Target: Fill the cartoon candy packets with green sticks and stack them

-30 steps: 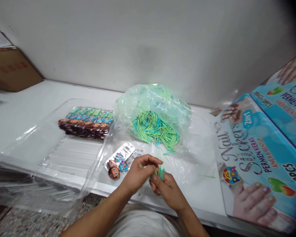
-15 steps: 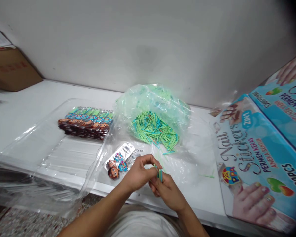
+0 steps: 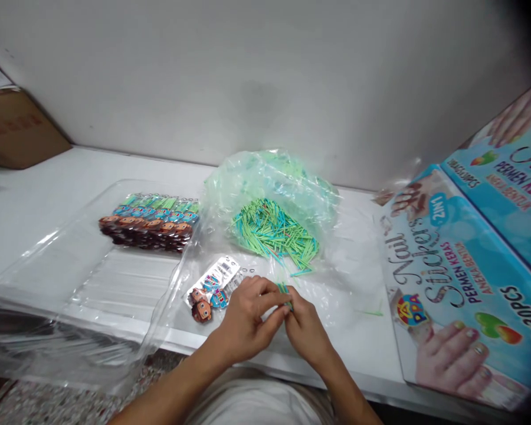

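Both hands met at the near edge of the white table (image 3: 48,195), just in front of the person. The left hand (image 3: 243,321) and the right hand (image 3: 307,330) were each pinched shut on one small bundle of green and blue sticks (image 3: 285,293), fingertips touching across it; how many sticks it held was too blurred to count. Beyond the hands, one clear plastic bag (image 3: 274,177) lay open with a large heap of the same sticks (image 3: 272,233) inside, far too many to number. One stray stick (image 3: 369,313) lay apart to the right on the plastic. Just left of the hands sat one carded toy pack (image 3: 210,292) showing two cartoon heads. Further left, one row of similar packs (image 3: 148,221) lay on a clear plastic sheet (image 3: 115,283). At the right stood two blue display boxes, the nearer box (image 3: 460,283) and another box (image 3: 508,183) behind it. One cardboard carton (image 3: 17,127) sat at the far left.
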Available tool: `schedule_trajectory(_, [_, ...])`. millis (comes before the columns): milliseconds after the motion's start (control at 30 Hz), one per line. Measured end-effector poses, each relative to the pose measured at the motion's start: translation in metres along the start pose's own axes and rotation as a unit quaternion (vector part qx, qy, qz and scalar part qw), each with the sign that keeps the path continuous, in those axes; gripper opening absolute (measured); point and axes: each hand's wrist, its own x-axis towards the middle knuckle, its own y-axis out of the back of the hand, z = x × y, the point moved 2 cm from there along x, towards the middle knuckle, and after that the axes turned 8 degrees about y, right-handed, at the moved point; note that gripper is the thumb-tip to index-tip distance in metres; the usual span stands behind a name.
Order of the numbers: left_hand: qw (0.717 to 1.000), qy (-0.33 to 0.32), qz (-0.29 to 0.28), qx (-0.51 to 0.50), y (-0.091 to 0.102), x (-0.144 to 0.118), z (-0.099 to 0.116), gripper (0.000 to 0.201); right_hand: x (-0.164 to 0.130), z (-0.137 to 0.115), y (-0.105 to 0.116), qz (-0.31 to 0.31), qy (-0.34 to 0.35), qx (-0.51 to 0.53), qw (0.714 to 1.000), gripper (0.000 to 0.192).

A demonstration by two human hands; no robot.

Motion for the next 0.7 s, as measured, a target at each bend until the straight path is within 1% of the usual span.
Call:
schedule_trajectory(100, [0.998, 0.004, -0.042, -0.039, -0.007, 0.000, -0.002, 0.021, 0.000, 0.001, 0.002, -0.002, -0.003, -0.033, 0.999, 0.020])
schedule_trajectory(167, [0.996, -0.005, -0.088, -0.020, -0.013, 0.000, -0.001, 0.021, 0.000, 0.001, 0.003, -0.002, -0.002, -0.043, 0.999, 0.020])
schedule_trajectory(233, [0.994, -0.004, -0.113, -0.001, -0.017, 0.000, 0.000, 0.021, -0.001, 0.003, 0.004, 0.003, 0.000, -0.049, 0.999, 0.020])
schedule_trajectory(267, [0.994, -0.001, -0.111, -0.003, -0.019, 0.001, 0.000, 0.020, -0.001, 0.005, 0.005, 0.003, 0.002, -0.052, 0.999, 0.019])
schedule_trajectory(333, [0.996, 0.019, -0.084, -0.031, -0.020, 0.002, -0.001, 0.017, -0.004, 0.013, 0.009, 0.002, 0.003, -0.065, 0.998, 0.015])
schedule_trajectory(400, [0.994, 0.068, -0.041, -0.078, -0.019, 0.005, -0.005, 0.016, -0.008, 0.026, 0.016, 0.012, -0.015, -0.089, 0.996, 0.014])
schedule_trajectory(467, [0.984, 0.130, -0.012, -0.122, -0.018, 0.011, -0.011, 0.019, -0.014, 0.039, 0.028, 0.047, -0.054, -0.107, 0.992, 0.017])
schedule_trajectory(533, [0.975, 0.167, -0.010, -0.144, -0.018, 0.019, -0.016, 0.023, -0.019, 0.047, 0.041, 0.091, -0.094, -0.097, 0.987, 0.024])
schedule_trajectory(600, [0.973, 0.173, -0.020, -0.152, -0.019, 0.025, -0.020, 0.026, -0.021, 0.046, 0.050, 0.114, -0.108, -0.071, 0.985, 0.028])
schedule_trajectory(700, [0.974, 0.164, -0.029, -0.152, -0.022, 0.032, -0.023, 0.028, -0.017, 0.029, 0.053, 0.106, -0.080, -0.056, 0.990, 0.025])
